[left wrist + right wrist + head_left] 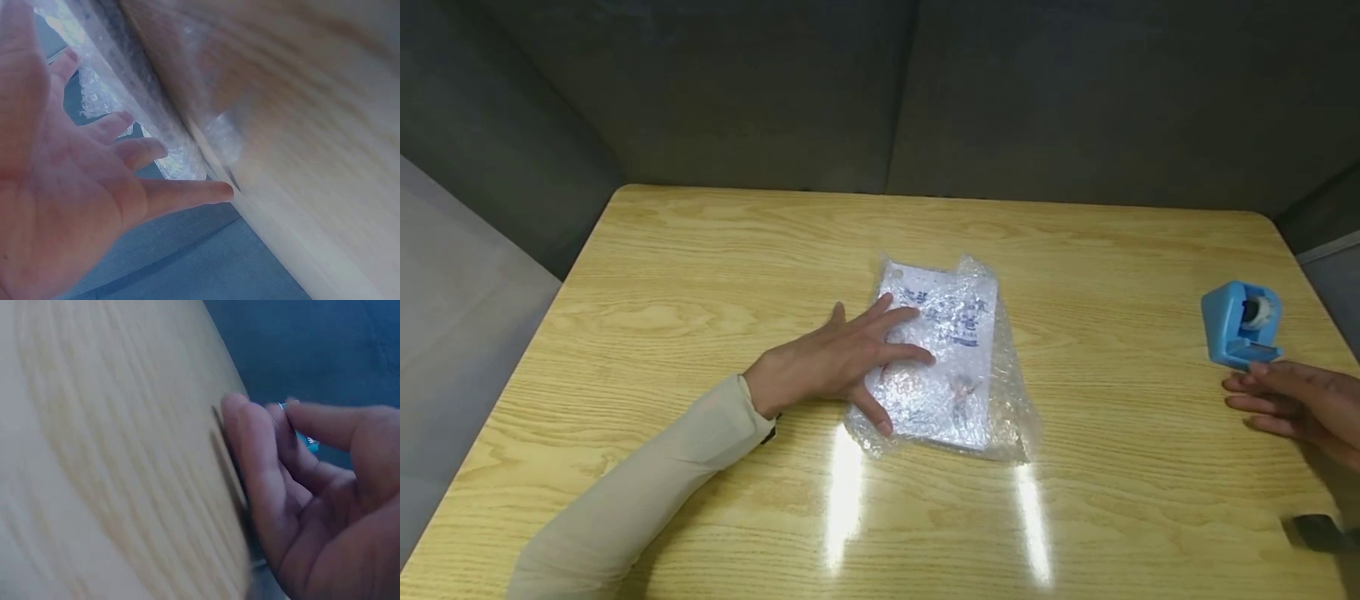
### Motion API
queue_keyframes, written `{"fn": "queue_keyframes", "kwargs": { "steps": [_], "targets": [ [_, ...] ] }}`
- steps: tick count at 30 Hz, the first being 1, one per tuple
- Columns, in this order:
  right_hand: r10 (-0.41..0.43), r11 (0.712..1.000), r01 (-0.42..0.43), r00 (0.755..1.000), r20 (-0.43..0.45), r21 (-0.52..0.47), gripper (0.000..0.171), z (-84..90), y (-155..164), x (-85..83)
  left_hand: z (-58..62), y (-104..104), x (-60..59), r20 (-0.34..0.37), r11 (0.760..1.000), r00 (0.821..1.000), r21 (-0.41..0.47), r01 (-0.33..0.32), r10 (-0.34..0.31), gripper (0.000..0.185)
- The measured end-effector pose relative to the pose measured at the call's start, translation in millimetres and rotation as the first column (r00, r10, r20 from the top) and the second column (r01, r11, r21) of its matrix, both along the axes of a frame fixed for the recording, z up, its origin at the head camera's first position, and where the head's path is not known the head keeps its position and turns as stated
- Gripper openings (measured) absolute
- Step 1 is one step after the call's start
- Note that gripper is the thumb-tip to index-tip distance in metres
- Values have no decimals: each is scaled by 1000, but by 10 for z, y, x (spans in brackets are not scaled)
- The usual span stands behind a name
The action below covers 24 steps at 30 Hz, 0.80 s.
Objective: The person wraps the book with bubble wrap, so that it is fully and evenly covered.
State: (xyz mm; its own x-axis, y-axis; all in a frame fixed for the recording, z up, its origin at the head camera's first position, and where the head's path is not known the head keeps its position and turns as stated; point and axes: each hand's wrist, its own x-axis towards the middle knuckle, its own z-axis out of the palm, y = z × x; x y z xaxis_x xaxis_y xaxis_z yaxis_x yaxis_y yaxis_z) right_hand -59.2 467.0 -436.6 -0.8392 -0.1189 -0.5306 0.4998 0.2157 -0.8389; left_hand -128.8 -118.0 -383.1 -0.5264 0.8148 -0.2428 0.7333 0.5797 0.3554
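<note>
Head view: flat left hand [827, 362] presses bubble-wrapped packet [943, 358] mid-table; relaxed right hand [1296, 404] nears tape dispenser [1240, 323].

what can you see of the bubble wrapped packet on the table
The bubble wrapped packet lies flat near the middle of the wooden table. Clear, crinkled bubble wrap covers a flat white item with blue print; loose wrap sticks out along its right and near edges. The left hand rests on its left side with straight, spread fingers. Nothing else touches it.
</note>
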Motion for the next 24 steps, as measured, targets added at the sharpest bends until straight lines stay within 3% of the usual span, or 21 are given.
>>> {"fn": "queue_keyframes", "kwargs": {
  "steps": [3,6,9,14,19,21,24],
  "targets": [
    [49,995,-39,994,-98,95,29,0,-65,65,0,0,2,1,1000,1000,0,0,0,100],
    [56,977,-13,978,-202,211,28,41,-206,105,6,0,5,2,1000,1000,-3,-3,3,100],
    [79,932,28,958,-277,363,21,133,-407,122,8,2,4,3,1000,1000,-7,-4,4,100],
    [188,863,26,910,-369,504,16,303,-717,110,7,2,4,1,1000,1000,-6,-2,2,100],
    [286,810,-20,886,-364,587,22,438,-973,14,4,-11,12,-17,1000,1000,1,7,-7,100],
    [314,813,-34,867,-388,581,22,479,-1052,-33,3,-14,13,-26,1000,1000,6,12,-12,100],
    [375,816,-77,824,-425,573,41,530,-1150,-114,3,-12,10,-29,1000,999,8,14,-14,99]
  ]
}}
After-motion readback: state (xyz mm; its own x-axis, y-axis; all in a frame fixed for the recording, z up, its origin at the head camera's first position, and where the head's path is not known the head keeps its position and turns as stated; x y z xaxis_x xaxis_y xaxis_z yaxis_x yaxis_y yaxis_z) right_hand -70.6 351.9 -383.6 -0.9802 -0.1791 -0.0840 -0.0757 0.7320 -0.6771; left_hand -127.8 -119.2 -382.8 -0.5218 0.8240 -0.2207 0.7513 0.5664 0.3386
